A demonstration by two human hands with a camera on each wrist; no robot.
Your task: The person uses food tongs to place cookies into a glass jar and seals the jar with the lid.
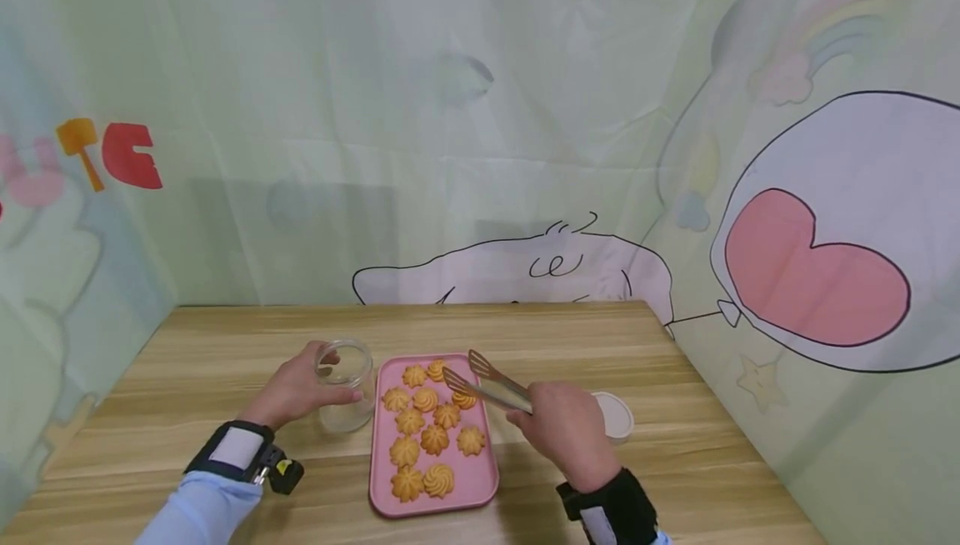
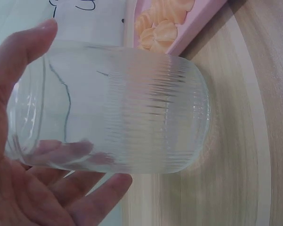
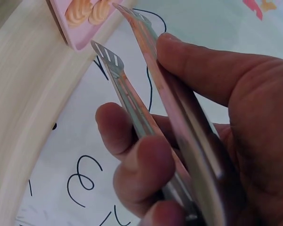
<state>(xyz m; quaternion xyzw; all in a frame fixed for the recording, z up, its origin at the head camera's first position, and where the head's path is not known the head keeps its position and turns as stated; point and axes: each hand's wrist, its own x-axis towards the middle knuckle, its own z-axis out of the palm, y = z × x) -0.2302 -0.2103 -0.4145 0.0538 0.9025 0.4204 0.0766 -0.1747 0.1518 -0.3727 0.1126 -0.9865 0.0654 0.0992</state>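
My left hand (image 1: 296, 387) grips a clear glass jar (image 1: 347, 416), thumb on one side and fingers round the other near the rim. The jar stands upright at the left of the pink tray (image 1: 468, 482), its mouth uncovered, and looks empty in the left wrist view, where its ribbed wall (image 2: 151, 108) shows. Several piped butter cookies (image 1: 435, 439) lie on the tray. In my right hand (image 1: 567, 430) are metal tongs (image 1: 501, 388), held between thumb and fingers. Their slotted tips are spread apart above the tray's upper right part, with nothing between them.
A round white lid (image 1: 617, 417) lies on the wooden table (image 1: 712, 462), partly behind my right hand. A printed cloth backdrop (image 1: 300, 153) rises behind the table's far edge and along its sides.
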